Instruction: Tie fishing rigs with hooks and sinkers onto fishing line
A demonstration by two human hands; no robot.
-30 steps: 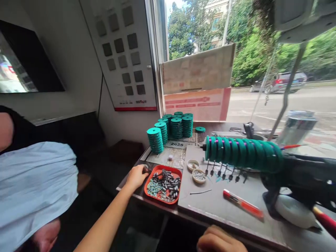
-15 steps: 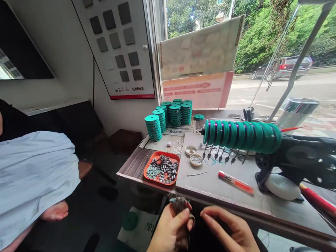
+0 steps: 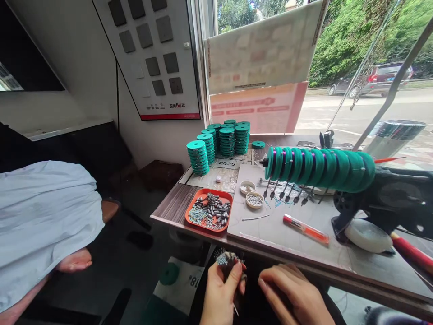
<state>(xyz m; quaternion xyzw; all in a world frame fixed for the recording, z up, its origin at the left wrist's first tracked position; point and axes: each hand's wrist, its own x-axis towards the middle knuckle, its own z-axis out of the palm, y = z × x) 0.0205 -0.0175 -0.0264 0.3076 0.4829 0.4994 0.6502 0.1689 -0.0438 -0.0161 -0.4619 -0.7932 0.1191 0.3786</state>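
My left hand (image 3: 221, 289) is closed around a bundle of thin dark strands with small metal ends (image 3: 227, 258), below the table edge. The exact kind of these pieces is too fine to make out. A short pale tip sticks out under that hand. My right hand (image 3: 292, 291) is held apart to the right, fingers curled, with thumb and forefinger close together. Anything between them is too small to see. Nearest on the table, an orange tray (image 3: 187, 215) contains dark metal weights and small bluish pieces.
Green spools (image 3: 198, 158) stand in stacks at the back. More green discs (image 3: 318, 168) sit on a dark spindle at right. Two small dishes (image 3: 254, 200), an orange-capped tube (image 3: 306, 229) and a thin rod (image 3: 255, 218) lie on the board. Another person's hand (image 3: 75, 262) rests at left.
The view has shifted slightly. My left hand has tilted the bundle, and a pale tip now shows beneath it. The fingers of my right hand have curled in more.
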